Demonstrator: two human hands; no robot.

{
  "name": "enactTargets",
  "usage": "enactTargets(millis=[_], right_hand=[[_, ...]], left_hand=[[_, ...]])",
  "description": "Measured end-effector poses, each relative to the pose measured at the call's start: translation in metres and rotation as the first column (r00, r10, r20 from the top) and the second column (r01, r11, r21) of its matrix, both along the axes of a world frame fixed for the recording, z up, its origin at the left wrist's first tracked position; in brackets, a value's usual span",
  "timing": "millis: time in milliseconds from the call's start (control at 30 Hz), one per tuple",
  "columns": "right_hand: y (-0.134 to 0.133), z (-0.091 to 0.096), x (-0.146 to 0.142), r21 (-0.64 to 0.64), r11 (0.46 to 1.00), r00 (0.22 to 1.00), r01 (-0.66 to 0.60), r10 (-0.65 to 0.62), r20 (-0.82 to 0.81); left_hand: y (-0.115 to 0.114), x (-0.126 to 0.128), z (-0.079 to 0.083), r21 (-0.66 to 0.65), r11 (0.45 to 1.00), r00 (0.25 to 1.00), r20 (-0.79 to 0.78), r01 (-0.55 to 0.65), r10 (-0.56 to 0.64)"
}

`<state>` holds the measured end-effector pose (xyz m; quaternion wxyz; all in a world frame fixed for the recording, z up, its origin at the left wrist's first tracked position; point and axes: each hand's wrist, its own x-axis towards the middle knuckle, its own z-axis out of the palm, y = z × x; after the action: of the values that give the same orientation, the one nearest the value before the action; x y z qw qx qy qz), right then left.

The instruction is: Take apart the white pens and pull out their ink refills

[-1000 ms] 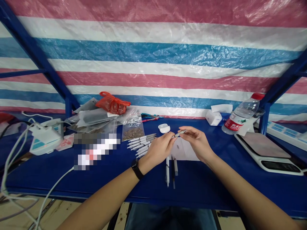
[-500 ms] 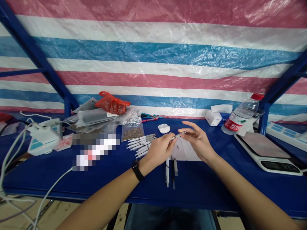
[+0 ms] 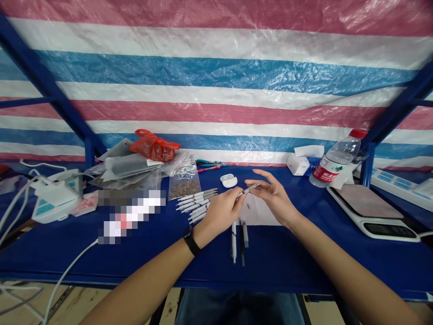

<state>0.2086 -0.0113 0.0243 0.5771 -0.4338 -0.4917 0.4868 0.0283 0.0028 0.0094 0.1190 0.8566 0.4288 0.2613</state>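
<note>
Blue table (image 3: 135, 253) bears a pen row (image 3: 198, 201) at left. Just right of it the left hand (image 3: 221, 210), wrist lifted off the surface, pinches a pen (image 3: 249, 190) between thumb and forefinger, above the white paper (image 3: 262, 214). The pen's silver tip points right into the right hand (image 3: 275, 197), which is cupped with its fingers spread loose, one fingertip touching the tip.

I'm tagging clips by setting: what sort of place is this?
Probably a makeshift pen-assembly workbench: a blue table backed by striped tarp, a row of pens, a digital scale, and the left hand pinching a pen piece beside the open right hand.
</note>
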Motion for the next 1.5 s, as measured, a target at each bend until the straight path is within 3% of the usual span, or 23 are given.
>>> enactTargets(millis=[200,467,867,1100,1300,1500], right_hand=[[0.0004,-0.0023,-0.0019,-0.085,0.993,0.994,0.085,-0.078,0.076],[-0.0007,0.0003,-0.0033,-0.048,0.997,0.991,0.065,-0.058,0.120],[0.0018,-0.0037,-0.0043,-0.069,0.996,0.993,0.054,-0.046,0.113],[0.0012,-0.0001,0.0024,-0.032,0.999,0.997,-0.030,0.032,0.066],[0.0014,-0.0039,0.0011,-0.134,0.991,0.998,0.027,-0.018,0.064],[0.0020,-0.0034,0.0027,-0.068,0.998,1.000,0.002,-0.003,-0.016]], left_hand=[[-0.0005,0.0011,0.0003,-0.005,1.000,0.999,-0.033,0.005,-0.005],[0.0003,0.0005,0.0013,-0.002,1.000,0.999,-0.045,0.013,-0.013],[-0.0015,0.0024,0.0001,-0.011,0.999,0.996,-0.086,0.030,-0.031],[0.0000,0.0014,-0.0004,-0.013,1.000,0.998,-0.062,0.018,-0.019],[-0.0023,0.0027,0.0003,-0.004,1.000,0.998,-0.064,0.016,-0.017],[-0.0024,0.0027,0.0003,-0.036,0.999,0.996,-0.088,0.012,-0.015]])
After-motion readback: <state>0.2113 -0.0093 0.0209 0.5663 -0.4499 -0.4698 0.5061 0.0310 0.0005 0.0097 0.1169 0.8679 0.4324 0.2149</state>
